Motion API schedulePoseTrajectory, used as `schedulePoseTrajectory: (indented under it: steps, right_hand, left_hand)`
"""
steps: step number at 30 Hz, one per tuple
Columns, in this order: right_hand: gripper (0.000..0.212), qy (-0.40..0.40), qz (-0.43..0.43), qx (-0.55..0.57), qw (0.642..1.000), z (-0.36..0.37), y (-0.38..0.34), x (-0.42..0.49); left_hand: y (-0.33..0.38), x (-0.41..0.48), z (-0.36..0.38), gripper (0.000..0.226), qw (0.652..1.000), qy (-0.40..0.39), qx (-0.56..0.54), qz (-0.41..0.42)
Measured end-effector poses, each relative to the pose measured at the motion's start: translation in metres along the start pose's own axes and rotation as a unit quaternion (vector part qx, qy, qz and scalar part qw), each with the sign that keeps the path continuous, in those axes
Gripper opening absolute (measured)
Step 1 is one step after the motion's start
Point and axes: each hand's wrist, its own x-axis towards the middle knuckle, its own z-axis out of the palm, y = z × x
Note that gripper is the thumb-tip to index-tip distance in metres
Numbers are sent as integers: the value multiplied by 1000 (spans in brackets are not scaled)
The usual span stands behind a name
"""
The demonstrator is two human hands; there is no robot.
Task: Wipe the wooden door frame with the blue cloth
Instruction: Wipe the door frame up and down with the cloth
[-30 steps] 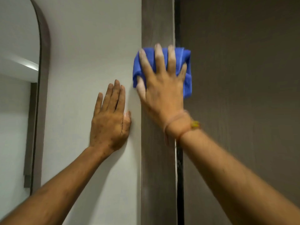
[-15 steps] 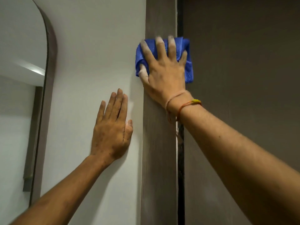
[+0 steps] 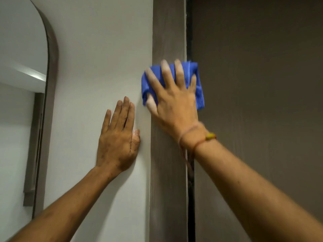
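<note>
The wooden door frame (image 3: 168, 32) is a grey-brown vertical strip running from top to bottom in the middle of the view. A folded blue cloth (image 3: 200, 88) lies flat against it at mid height. My right hand (image 3: 174, 102) presses on the cloth with fingers spread, palm over the frame; it is slightly blurred. My left hand (image 3: 118, 137) rests flat on the white wall (image 3: 97, 49) just left of the frame, fingers together, holding nothing.
A dark brown door (image 3: 258, 84) fills the right side, with a black gap (image 3: 189, 32) between it and the frame. An arched mirror (image 3: 21, 84) with a brown rim hangs on the wall at the far left.
My right hand and the cloth slid up the frame, then came back down to mid height. My left hand stayed flat on the wall.
</note>
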Motion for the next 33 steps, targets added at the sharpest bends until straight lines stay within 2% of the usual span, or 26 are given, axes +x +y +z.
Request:
schedulePoseTrajectory:
  steps: [2,4,7,11,15,19,24,27,30,33]
  right_hand:
    - [59,15,30,-4,999,-6,4,33]
    - [59,34,33,-2,999,-1,-1,29]
    - [62,48,30,2,998,14,-15,-33]
    - [63,14,-12,-43,999,24,-27,-104]
    - [63,10,-49,-26,998,11,-5,-42]
    - [59,14,-1,-6,1000,-3,5,23]
    - [65,24,-7,14,1000,13,-13,-51]
    - [64,1,-17,-3,1000,20,-26,-105]
    - [65,-16,-33,6,999,16,-20,-91]
    - [64,-9,-36,17,999,4,-4,-34]
  left_hand:
    - [0,0,1,63,1000,4,4,-1]
    - [-1,0,1,63,1000,6,4,0]
    - [-2,1,1,62,1000,6,-1,10]
    - [-3,1,2,62,1000,-1,-16,11]
    - [-4,1,2,62,1000,7,-5,13]
    - [-3,0,3,62,1000,13,-1,5]
    - [-2,-1,2,62,1000,7,-9,12]
    - [-2,-1,1,63,1000,-2,-15,10]
    - [-2,0,0,62,1000,-1,-15,10]
    - [0,0,0,62,1000,2,-5,10]
